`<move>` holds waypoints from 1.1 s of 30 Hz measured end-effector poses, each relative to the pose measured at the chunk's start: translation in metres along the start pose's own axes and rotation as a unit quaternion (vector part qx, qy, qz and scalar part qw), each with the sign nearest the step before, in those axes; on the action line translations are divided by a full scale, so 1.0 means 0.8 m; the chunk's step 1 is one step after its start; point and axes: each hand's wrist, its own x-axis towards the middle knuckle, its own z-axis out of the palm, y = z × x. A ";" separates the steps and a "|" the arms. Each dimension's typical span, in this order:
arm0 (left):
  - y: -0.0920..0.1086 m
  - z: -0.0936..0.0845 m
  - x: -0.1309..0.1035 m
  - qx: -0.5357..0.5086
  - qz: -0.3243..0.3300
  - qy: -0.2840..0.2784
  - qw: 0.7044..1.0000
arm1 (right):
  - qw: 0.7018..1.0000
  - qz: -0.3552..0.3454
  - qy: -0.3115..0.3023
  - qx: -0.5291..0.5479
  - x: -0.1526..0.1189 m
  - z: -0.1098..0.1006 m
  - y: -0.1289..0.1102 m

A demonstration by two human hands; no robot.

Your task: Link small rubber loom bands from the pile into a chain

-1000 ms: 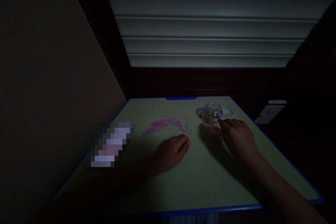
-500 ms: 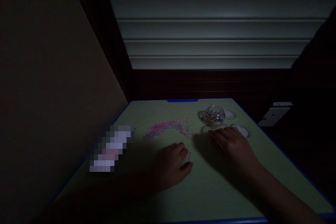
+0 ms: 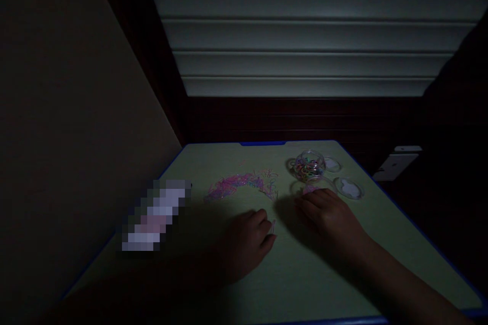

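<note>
My left hand (image 3: pixel 247 244) rests low over the green table, its thumb and forefinger apart. A thin pink band (image 3: pixel 273 226) lies by those fingertips. My right hand (image 3: pixel 330 216) is palm down in front of a clear round jar (image 3: pixel 324 181) with pink bands (image 3: pixel 310 189) in it. Its fingers are bent together, and whatever they hold is hidden in shadow. Beyond the left hand, pink and purple rubber bands (image 3: pixel 236 183) are spread in a curved heap.
Behind the right hand stands a clear jar of multicoloured bands (image 3: pixel 308 166). Two clear lids with white labels, a near one (image 3: pixel 349 188) and a far one (image 3: pixel 332 164), lie beside the jars. A blurred-out object (image 3: pixel 156 216) occupies the table's left side, near the wall.
My right hand has drawn slightly back and left, uncovering pink bands in the near jar. My left thumb and forefinger have come closer together by the single band. The view has shifted a little.
</note>
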 end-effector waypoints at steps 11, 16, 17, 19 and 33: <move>0.002 -0.007 0.005 0.014 -0.041 -0.052 0.998 | 1.000 -0.005 -0.015 -0.009 0.001 0.002 0.000; -0.003 -0.001 0.007 0.002 -0.055 -0.029 0.998 | 1.000 -0.006 -0.011 -0.008 0.000 0.003 0.001; -0.005 0.002 0.007 0.007 -0.051 -0.023 0.998 | 1.000 -0.006 -0.007 -0.010 0.000 0.004 0.001; -0.009 0.009 0.006 0.022 -0.045 -0.018 0.999 | 1.000 -0.005 -0.001 -0.012 0.000 0.004 0.001; -0.006 0.009 0.024 -0.013 -0.062 0.066 0.996 | 1.000 -0.005 0.022 0.020 -0.001 0.000 -0.005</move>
